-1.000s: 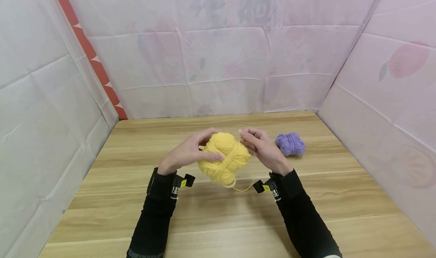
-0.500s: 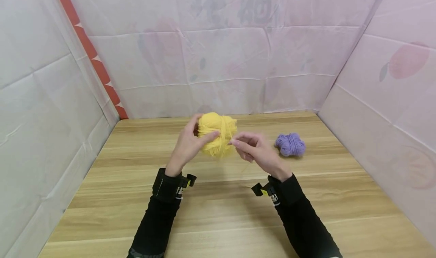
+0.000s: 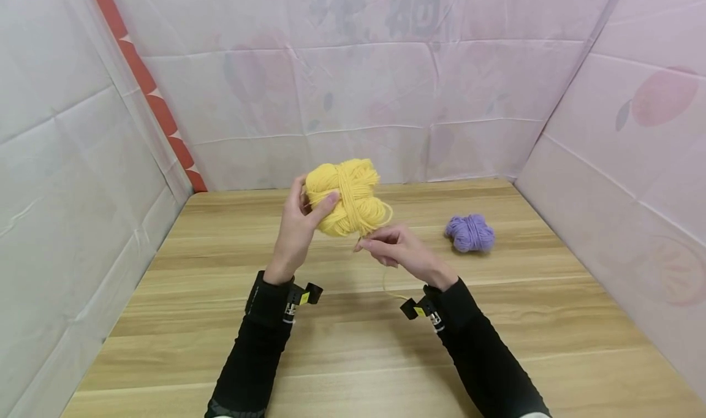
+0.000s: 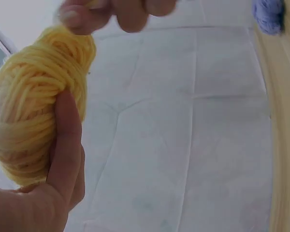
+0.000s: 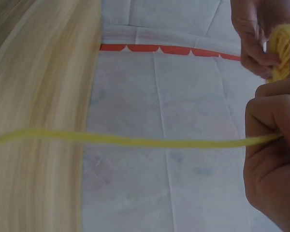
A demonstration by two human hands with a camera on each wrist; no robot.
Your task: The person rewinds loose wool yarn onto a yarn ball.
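A yellow ball of yarn (image 3: 353,191), banded round its middle by wound strands, is held up above the table. My left hand (image 3: 295,228) grips it from the left side, thumb across the front and the other fingers behind. Just below the ball's lower right, my right hand (image 3: 399,249) pinches a yarn strand (image 5: 135,141) between thumb and curled fingers. From that fist the strand trails away across the right wrist view. In the left wrist view, the right fingertips hover at the top of the yellow ball (image 4: 36,106).
A small purple ball of yarn (image 3: 470,233) lies on the wooden table (image 3: 331,357), to the right of my right hand. Pale printed sheets (image 3: 358,87) hang behind and on both sides, and a red scalloped strip (image 3: 160,108) runs down the back left.
My left hand has lifted the yellow ball up and to the left, turning it. My right hand has shifted left and lower, now under the ball's edge. The purple ball has stayed put.
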